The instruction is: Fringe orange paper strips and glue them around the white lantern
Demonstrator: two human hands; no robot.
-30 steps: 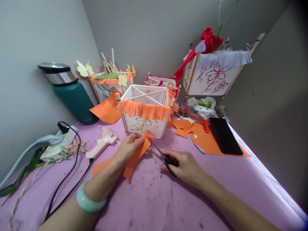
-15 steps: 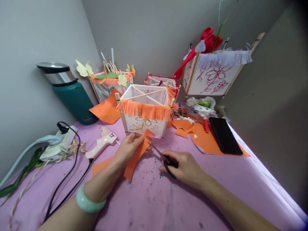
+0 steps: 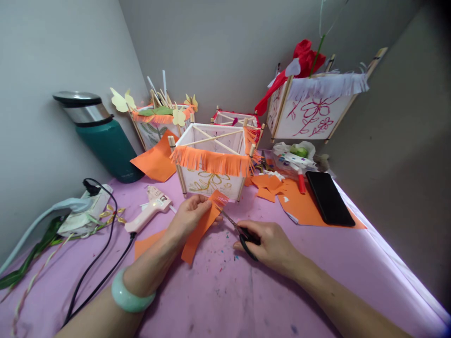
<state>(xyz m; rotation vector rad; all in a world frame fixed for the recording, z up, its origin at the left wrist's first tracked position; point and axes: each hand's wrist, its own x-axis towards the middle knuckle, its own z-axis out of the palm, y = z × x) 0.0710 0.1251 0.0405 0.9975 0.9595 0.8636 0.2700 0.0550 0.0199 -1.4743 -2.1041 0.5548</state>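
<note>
An orange paper strip (image 3: 201, 230) is pinched in my left hand (image 3: 192, 213), its upper end cut into a fine fringe and its lower end hanging toward me. My right hand (image 3: 273, 241) grips black-handled scissors (image 3: 249, 239), whose blades reach the right edge of the strip just below the fringe. Behind my hands stands a white box lantern (image 3: 211, 183) with wooden sticks at its corners, an orange fringe along its top and a yellow flower drawing on its front.
A glue gun (image 3: 150, 212), power strip (image 3: 84, 211) and teal bottle (image 3: 109, 145) stand left. Orange scraps (image 3: 267, 183), an orange sheet (image 3: 299, 206) and a phone (image 3: 329, 197) lie right. Behind are another fringed lantern (image 3: 155, 129) and a hanging lantern (image 3: 310, 115).
Both hands stay almost where they were, still on the strip and scissors. The fringed end of the strip has shifted very slightly to the right.
</note>
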